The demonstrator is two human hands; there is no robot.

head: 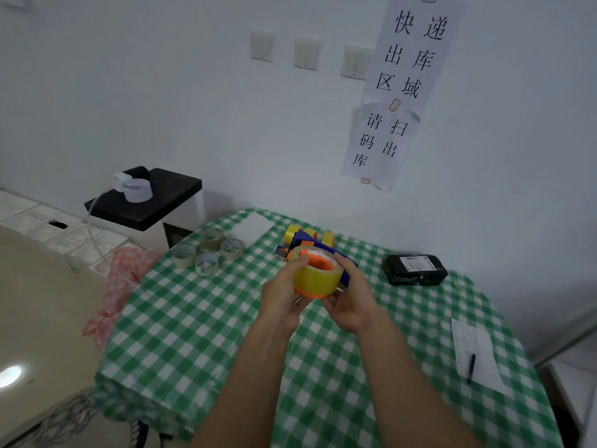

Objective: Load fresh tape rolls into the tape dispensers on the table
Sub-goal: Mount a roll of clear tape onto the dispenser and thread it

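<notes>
Both hands hold a blue and orange tape dispenser [345, 275] above the green checked table [200, 318]. A yellow tape roll [315, 279] sits on its orange hub. My left hand [280, 295] grips the roll from the left, thumb on its top edge. My right hand [350, 297] holds the dispenser's right side and underside. Behind them more blue and orange dispensers with yellow rolls [303, 236] lie on the table. Several clear tape rolls [206, 252] stand at the table's far left.
A black wrapped parcel [415, 270] lies at the right. A paper sheet with a black pen [471, 367] rests near the right edge. A white pad [250, 226] lies by the wall. A black-topped stand [145, 198] and pink bag [122, 276] are left of the table.
</notes>
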